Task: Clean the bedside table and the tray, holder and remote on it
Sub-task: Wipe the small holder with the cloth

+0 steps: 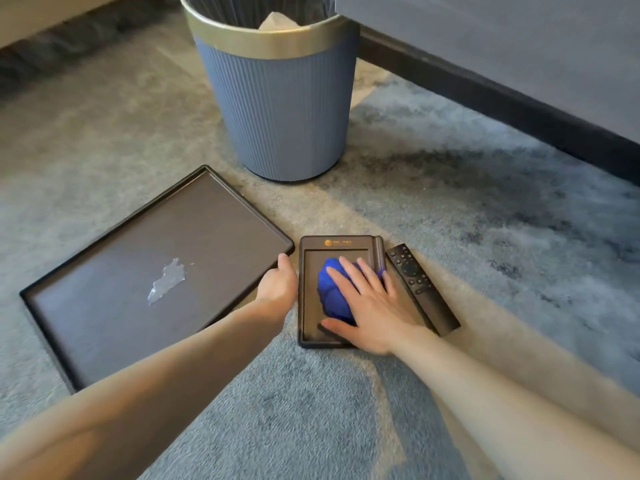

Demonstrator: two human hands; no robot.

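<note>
Flat, right hand (pixel 367 306) presses blue cloth (pixel 334 296) onto holder (pixel 337 242); left hand (pixel 278 282) steadies it.

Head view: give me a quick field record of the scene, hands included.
surface: carpet, items on the floor
tray: flat, left of holder, whitish smear near its middle
holder: flat, between tray and remote
remote: right of holder, close alongside it
cloth: blue, bunched, on holder
right hand: flat, pressing cloth onto holder
left hand: at holder's left edge, by tray corner
bin: blue, upright, behind tray and holder, something pale inside
</note>
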